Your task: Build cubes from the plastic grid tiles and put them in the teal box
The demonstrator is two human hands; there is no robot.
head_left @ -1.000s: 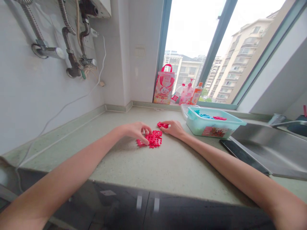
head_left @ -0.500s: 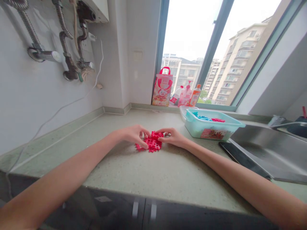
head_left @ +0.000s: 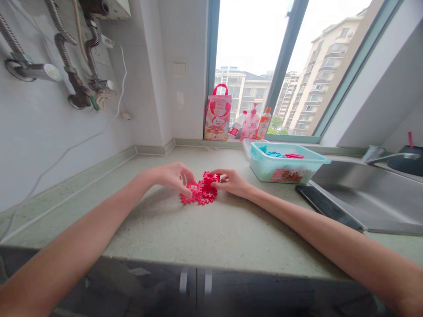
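Note:
Flat red toothed plastic building pieces lie in a small cluster on the countertop in front of me. My left hand [head_left: 172, 176] is curved over the left side, its thumb and fingers closed about a red window-like building piece [head_left: 194, 189]. From the right, my right hand [head_left: 231, 181] pinches another red building piece [head_left: 208, 177] that is raised at the back of the cluster. Below it a rounder red piece [head_left: 206, 197] rests on the counter. The fingertips partly hide the pieces, so how they join is unclear.
A turquoise tub [head_left: 287, 169] holding blue and red pieces stands right of my hands. A black phone-like slab [head_left: 327, 207] lies beside the steel sink [head_left: 373, 198]. A printed bag [head_left: 217, 118] and several bottles [head_left: 250, 125] line the windowsill. A white cable [head_left: 76, 147] hangs at left.
My left hand has shifted left with the window-like piece, so the red pieces are more spread out. My right hand keeps its pinch. The whole view has shifted slightly.

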